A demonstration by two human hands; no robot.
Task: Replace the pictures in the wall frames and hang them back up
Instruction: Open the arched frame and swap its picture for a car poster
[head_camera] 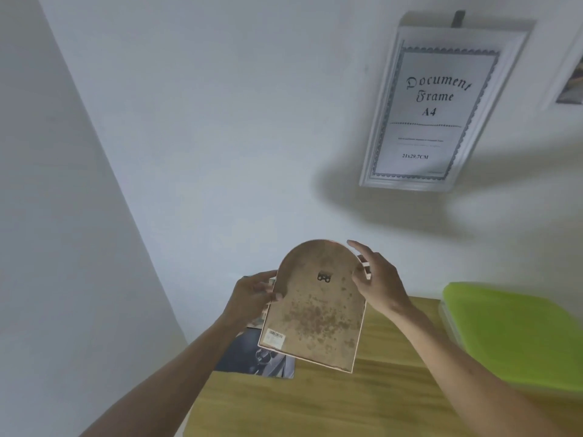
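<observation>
The left hand [252, 291] grips the left edge of the arched frame [315, 307], with the fingers wrapped over that edge and the thumb on the backing. The right hand [377, 279] is partly open at the frame's upper right shoulder: the fingers extend past the curved top, and the palm and thumb rest against the right edge. Whether this hand clamps the frame or only steadies it cannot be determined. The frame is held in the air above the wooden surface [362, 405], back side toward the camera, tilted slightly with the arch uppermost. The backing board is brown and heavily spotted. A small metal hanger [324, 277] is fixed near the centre of the arch, and a barcode label [275, 337] sits at the lower left corner. A dark photo print [257, 357] lies flat on the surface, partly under the frame's lower left corner. A lime-green lidded container [511, 332] stands on the surface to the right, well apart from the frame. On the wall, a white document frame [438, 105] hangs from a dark hook [458, 18], its insert reading "Document Frame A4". Another picture [572, 83] is partly visible at the right border.
</observation>
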